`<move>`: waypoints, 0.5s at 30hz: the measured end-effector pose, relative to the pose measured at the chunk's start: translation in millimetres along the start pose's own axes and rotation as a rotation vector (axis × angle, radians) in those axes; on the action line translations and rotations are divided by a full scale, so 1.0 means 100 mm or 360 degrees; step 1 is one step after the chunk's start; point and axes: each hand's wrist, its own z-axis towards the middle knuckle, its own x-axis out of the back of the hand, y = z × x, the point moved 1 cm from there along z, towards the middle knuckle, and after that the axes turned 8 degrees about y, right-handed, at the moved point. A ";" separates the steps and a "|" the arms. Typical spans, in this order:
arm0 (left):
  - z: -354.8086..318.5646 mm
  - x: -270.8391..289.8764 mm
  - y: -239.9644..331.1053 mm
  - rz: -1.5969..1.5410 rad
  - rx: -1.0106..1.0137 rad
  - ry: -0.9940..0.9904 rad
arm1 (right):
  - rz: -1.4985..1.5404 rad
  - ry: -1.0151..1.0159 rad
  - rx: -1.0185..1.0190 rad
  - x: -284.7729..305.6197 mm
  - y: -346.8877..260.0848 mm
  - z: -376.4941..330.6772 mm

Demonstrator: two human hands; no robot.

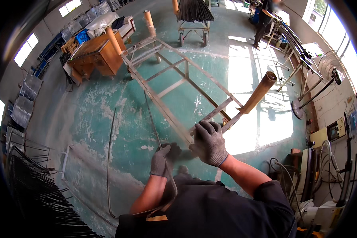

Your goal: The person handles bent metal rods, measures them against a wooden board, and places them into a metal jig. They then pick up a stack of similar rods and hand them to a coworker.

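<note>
L hand (pixel 160 160), left of metal frame (pixel 172 87) nr its close end, grips bent rod (pixel 153 121); R hand (pixel 210 143) clasps frame's corner, best w/ rod held clear.

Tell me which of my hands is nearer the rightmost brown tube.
Right. Your right hand is at the metal frame, below-left of the brown tube; your left hand, at the bent rod, is farther down-left.
</note>
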 end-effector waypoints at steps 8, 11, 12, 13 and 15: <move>0.82 -0.88 0.20 0.0348 -0.0528 -0.0142 | -0.0603 0.0245 0.0041 0.67 1.90 1.43; 0.91 -1.36 0.42 0.0791 -0.0555 -0.0046 | -0.1185 0.0257 -0.0322 1.10 3.10 1.98; 0.95 -1.50 0.51 0.0923 -0.0638 0.0010 | -0.1367 0.0122 -0.0479 1.17 3.37 2.17; 1.02 -1.64 0.58 0.1044 -0.0706 0.0053 | -0.1466 0.0072 -0.0539 1.26 3.67 2.29; 1.15 -1.87 0.64 0.1134 -0.0828 0.0137 | -0.1288 -0.0010 -0.0496 1.30 4.50 2.53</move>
